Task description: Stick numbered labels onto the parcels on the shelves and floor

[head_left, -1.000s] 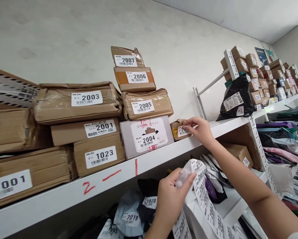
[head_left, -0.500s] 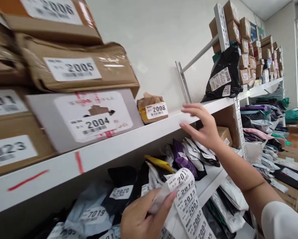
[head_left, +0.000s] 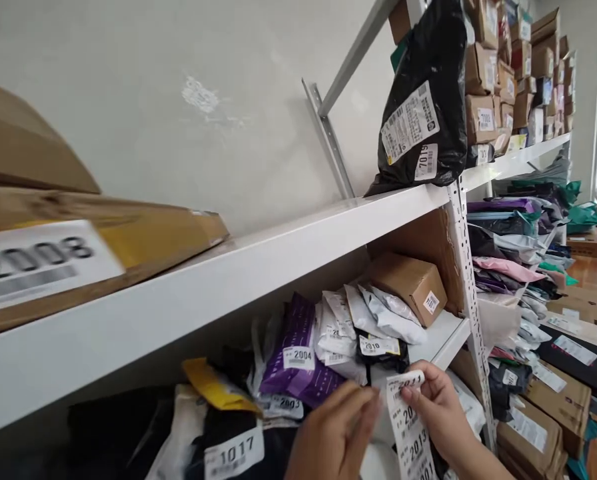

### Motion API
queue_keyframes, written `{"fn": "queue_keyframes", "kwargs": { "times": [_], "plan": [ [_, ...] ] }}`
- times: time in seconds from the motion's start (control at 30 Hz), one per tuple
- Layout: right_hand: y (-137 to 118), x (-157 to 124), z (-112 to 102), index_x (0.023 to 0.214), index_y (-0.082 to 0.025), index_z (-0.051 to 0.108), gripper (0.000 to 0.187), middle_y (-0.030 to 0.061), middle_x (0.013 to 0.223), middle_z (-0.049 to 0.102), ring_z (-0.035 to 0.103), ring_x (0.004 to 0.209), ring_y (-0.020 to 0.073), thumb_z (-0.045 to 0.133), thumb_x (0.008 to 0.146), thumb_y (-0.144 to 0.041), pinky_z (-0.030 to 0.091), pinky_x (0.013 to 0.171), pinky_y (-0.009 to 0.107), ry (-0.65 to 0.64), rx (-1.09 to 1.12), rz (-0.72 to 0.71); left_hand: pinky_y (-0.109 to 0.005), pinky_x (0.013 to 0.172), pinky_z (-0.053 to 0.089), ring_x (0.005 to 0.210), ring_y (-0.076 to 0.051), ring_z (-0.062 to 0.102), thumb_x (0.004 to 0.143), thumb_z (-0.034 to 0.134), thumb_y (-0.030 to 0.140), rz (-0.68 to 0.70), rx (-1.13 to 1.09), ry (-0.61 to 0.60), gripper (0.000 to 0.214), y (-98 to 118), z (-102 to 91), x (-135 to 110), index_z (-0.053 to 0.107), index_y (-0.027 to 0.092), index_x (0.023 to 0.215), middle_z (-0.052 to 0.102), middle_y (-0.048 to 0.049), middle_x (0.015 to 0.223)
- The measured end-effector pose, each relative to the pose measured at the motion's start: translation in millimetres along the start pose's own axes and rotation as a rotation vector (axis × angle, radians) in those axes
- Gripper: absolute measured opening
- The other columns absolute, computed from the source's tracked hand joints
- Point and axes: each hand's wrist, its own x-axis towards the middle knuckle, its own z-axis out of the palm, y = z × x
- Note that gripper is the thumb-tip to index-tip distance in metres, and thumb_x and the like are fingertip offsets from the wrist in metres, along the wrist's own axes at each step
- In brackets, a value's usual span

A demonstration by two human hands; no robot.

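Head view: limp paper label strip (head_left: 412,443) between right fingers (head_left: 421,402); left fingers (head_left: 351,408), grip unclear.

A parcel storeroom, fitted with white metal shelving (head_left: 278,263). Above the right hand's (head_left: 441,413) grip on a strip of printed number labels (head_left: 414,437), a black plastic mailing bag (head_left: 443,67) tagged 7019 stands on the upper shelf. Left of the grip, a purple mailer (head_left: 291,327) tagged 2004 lies among other numbered packets. To its right, beyond a perforated post (head_left: 471,287), labelled cardboard boxes (head_left: 481,110) are stacked high.
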Motion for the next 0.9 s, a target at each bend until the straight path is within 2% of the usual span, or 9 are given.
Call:
{"fn": "queue_keyframes", "kwargs": {
  "times": [0.07,0.13,0.2,0.27,0.37,0.47,0.6,0.73,0.9],
  "plan": [
    [1,16,-6,0.074,-0.019,0.068,0.032,-0.0021,0.063,0.062,0.054,0.058,0.0109,0.088,0.063,-0.042,0.043,0.058,0.022,0.015,-0.033,0.037,-0.025,0.071,0.05,0.082,-0.018,0.069,0.095,0.044,0.037,-0.24,0.254,-0.051,0.029,-1,-5.5,27,0.069,0.024,0.089,0.071,-0.0022,0.092],
    [4,32,-6,0.075,-0.019,0.069,0.037,-0.0012,0.063,0.063,0.055,0.059,0.0119,0.083,0.067,-0.052,0.044,0.06,0.024,-0.059,-0.049,0.116,-0.029,0.069,0.051,0.089,-0.022,0.07,0.094,0.044,0.03,-0.442,0.523,-0.092,0.028,-2,-7.9,56,0.067,0.023,0.109,0.069,-0.0056,0.112],
    [10,47,-2,0.078,-0.019,0.069,0.043,-0.0009,0.061,0.062,0.056,0.057,0.0132,0.078,0.068,-0.06,0.044,0.06,0.026,-0.153,-0.041,0.202,-0.032,0.066,0.05,0.092,-0.025,0.07,0.094,0.042,0.023,-0.525,0.686,-0.135,0.042,-4,-6.3,82,0.053,0.025,0.134,0.062,-0.0083,0.126],
    [17,61,3,0.079,-0.018,0.07,0.046,-0.0004,0.06,0.063,0.058,0.056,0.0144,0.078,0.066,-0.062,0.044,0.06,0.027,-0.203,-0.017,0.262,-0.032,0.068,0.05,0.098,-0.026,0.069,0.093,0.043,0.019,-0.511,0.723,-0.161,0.05,-6,-3.3,101,0.043,0.026,0.143,0.06,-0.0089,0.129],
    [21,76,10,0.077,-0.017,0.07,0.048,0.0003,0.059,0.064,0.059,0.055,0.0157,0.083,0.06,-0.06,0.044,0.061,0.028,-0.188,0.043,0.32,-0.031,0.074,0.051,0.104,-0.026,0.068,0.091,0.043,0.015,-0.462,0.759,-0.212,0.043,-9,-2.3,117,0.057,0.025,0.13,0.064,-0.0078,0.125],
    [20,84,12,0.073,-0.017,0.07,0.045,-0.0003,0.054,0.062,0.057,0.053,0.016,0.085,0.057,-0.056,0.044,0.059,0.029,-0.102,0.102,0.342,-0.032,0.065,0.051,0.087,-0.025,0.072,0.086,0.041,0.009,-0.401,0.921,-0.326,0.043,-9,-6.0,120,0.066,0.024,0.116,0.06,-0.0067,0.135],
    [17,85,8,0.062,-0.017,0.067,0.037,-0.0014,0.051,0.059,0.052,0.05,0.0123,0.088,0.056,-0.046,0.041,0.055,0.025,0.08,0.196,0.328,-0.036,0.06,0.055,0.068,-0.023,0.073,0.079,0.039,0.001,-0.266,1.058,-0.459,0.053,-14,-9.9,117,0.066,0.021,0.12,0.038,-0.004,0.156],
    [15,81,0,0.059,-0.016,0.066,0.027,-0.0023,0.051,0.058,0.048,0.05,0.0103,0.087,0.049,-0.03,0.04,0.054,0.022,0.201,0.307,0.316,-0.034,0.069,0.059,0.077,-0.024,0.074,0.078,0.044,-0.001,-0.189,1.019,-0.461,0.055,-31,-6.2,111,0.064,0.02,0.126,0.055,-0.0071,0.143],
    [16,79,-3,0.055,-0.019,0.06,0.017,-0.0012,0.054,0.057,0.047,0.053,0.0131,0.075,0.051,-0.027,0.04,0.052,0.024,0.183,0.469,0.32,-0.033,0.064,0.062,0.068,-0.022,0.074,0.071,0.046,-0.009,-0.13,1.052,-0.45,0.065,-43,4.2,98,0.067,0.023,0.123,0.061,-0.0084,0.137]
  ]
}}
